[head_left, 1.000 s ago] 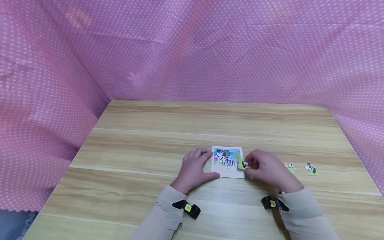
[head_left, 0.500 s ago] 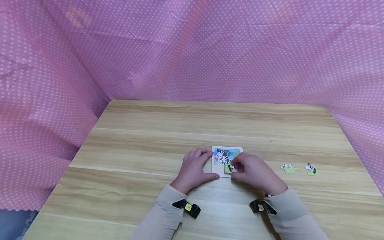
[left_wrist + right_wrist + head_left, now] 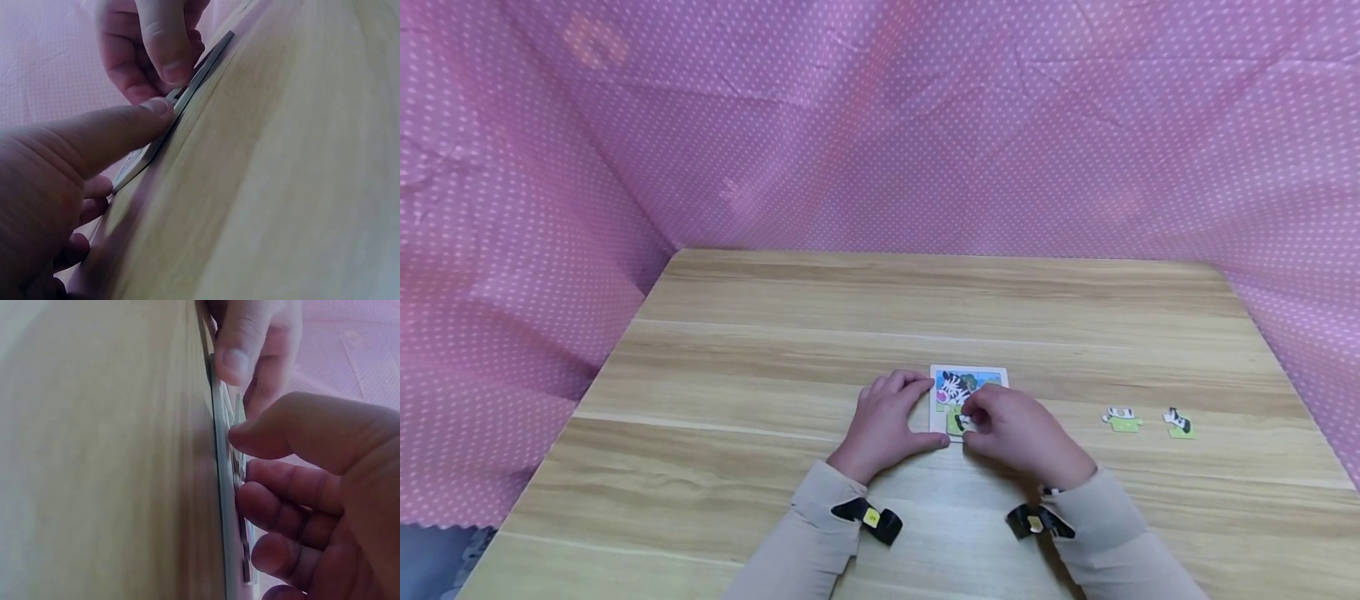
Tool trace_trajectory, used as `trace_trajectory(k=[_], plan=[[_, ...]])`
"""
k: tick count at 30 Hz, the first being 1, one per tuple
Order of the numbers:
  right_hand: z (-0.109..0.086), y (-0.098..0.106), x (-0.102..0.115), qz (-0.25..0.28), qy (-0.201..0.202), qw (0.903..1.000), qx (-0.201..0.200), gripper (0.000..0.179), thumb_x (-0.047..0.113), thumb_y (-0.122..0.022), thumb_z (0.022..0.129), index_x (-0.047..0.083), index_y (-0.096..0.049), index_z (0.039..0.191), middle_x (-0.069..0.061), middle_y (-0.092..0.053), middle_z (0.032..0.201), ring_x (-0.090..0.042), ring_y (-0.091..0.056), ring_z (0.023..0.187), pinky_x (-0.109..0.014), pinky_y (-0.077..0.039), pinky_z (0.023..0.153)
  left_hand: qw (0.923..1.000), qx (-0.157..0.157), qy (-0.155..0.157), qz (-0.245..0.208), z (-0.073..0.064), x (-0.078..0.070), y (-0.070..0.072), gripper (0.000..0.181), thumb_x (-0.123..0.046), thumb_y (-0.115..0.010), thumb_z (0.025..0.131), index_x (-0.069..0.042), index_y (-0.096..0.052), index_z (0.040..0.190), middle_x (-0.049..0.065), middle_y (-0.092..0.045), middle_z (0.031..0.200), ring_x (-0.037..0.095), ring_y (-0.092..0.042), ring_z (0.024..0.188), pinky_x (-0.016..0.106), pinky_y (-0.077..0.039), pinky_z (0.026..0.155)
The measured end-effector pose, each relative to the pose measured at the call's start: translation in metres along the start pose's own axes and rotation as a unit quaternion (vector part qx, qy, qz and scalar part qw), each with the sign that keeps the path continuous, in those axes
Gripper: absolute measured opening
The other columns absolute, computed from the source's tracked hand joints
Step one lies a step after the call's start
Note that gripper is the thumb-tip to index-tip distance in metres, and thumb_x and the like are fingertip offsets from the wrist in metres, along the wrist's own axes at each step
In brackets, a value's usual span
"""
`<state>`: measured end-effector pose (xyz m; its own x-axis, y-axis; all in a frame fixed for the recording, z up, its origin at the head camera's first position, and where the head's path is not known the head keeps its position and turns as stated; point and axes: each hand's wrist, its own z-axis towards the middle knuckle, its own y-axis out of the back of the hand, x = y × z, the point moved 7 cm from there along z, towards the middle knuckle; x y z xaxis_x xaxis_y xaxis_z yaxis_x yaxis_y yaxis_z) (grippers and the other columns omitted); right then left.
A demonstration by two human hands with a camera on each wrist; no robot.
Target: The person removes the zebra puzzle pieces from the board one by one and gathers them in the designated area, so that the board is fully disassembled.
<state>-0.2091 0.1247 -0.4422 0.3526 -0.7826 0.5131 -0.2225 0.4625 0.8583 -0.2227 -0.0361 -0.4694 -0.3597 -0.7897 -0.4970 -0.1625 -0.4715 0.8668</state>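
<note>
A small puzzle board (image 3: 936, 429) with a pale frame lies on the table, a zebra picture (image 3: 953, 387) filling its upper part. My left hand (image 3: 886, 425) holds the board at its left side, thumb at the near edge and index finger at the upper left. Over the board's lower part, my right hand (image 3: 1022, 433) pinches a green puzzle piece (image 3: 955, 422) with black-and-white marks. The right wrist view shows the right thumb (image 3: 269, 434) and curled fingertips close against the board's face. My right hand hides the board's right portion in the head view.
Two loose puzzle pieces lie to the right: a green and white one (image 3: 1123, 420) and one with a black hoof-like shape (image 3: 1179, 423). Pink dotted cloth (image 3: 880, 125) hangs behind and beside the wooden table (image 3: 775, 333).
My right hand has carried the green puzzle piece leftward, from the board's right edge to its lower left part. My left hand has stayed at the board's left side.
</note>
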Motion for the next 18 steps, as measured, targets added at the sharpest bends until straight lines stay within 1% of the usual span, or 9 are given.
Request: trace_trajectory(k=[4, 7, 12, 18], plan=[[0.0017, -0.0019, 0.0017, -0.01, 0.0, 1.0, -0.002, 0.026, 0.021, -0.079, 0.079, 0.009, -0.073, 0.101, 0.004, -0.061, 0.089, -0.009, -0.054, 0.077, -0.033, -0.05, 0.075, 1.0, -0.007, -0.002, -0.002, 0.0006, 0.0001, -0.0003, 0.077, -0.064, -0.071, 0.082, -0.02, -0.057, 0.143, -0.003, -0.052, 0.141, 0.02, -0.046, 0.127, 0.044, -0.034, 0.1], [0.0029, -0.0035, 0.0044, -0.012, 0.005, 0.9999, -0.004, 0.026, 0.021, -0.079, 0.079, 0.008, -0.073, 0.101, 0.004, -0.061, 0.088, -0.01, -0.054, 0.077, -0.033, -0.05, 0.074, 0.9999, -0.01, -0.004, 0.003, 0.001, -0.0002, -0.0003, 0.071, -0.062, -0.067, 0.086, -0.02, -0.058, 0.143, -0.003, -0.052, 0.141, 0.02, -0.046, 0.127, 0.044, -0.035, 0.098], [0.0051, -0.0072, 0.0077, -0.015, 0.01, 0.9998, -0.001, 0.026, 0.021, -0.078, 0.08, 0.007, -0.074, 0.102, 0.005, -0.058, 0.084, -0.011, -0.051, 0.076, -0.031, -0.047, 0.072, 0.9998, -0.01, -0.003, 0.014, 0.001, -0.0007, -0.0004, 0.067, -0.056, -0.069, 0.087, -0.02, -0.057, 0.143, -0.003, -0.052, 0.141, 0.02, -0.047, 0.123, 0.042, -0.036, 0.096], [0.0057, -0.0096, 0.008, -0.026, 0.009, 0.9996, 0.002, 0.026, 0.021, -0.079, 0.082, 0.008, -0.075, 0.105, 0.006, -0.06, 0.086, -0.01, -0.052, 0.078, -0.032, -0.048, 0.074, 0.9997, -0.008, 0.0, 0.021, 0.0009, -0.001, -0.0008, 0.066, -0.053, -0.071, 0.087, -0.019, -0.057, 0.143, -0.004, -0.052, 0.141, 0.02, -0.048, 0.121, 0.041, -0.036, 0.095]])
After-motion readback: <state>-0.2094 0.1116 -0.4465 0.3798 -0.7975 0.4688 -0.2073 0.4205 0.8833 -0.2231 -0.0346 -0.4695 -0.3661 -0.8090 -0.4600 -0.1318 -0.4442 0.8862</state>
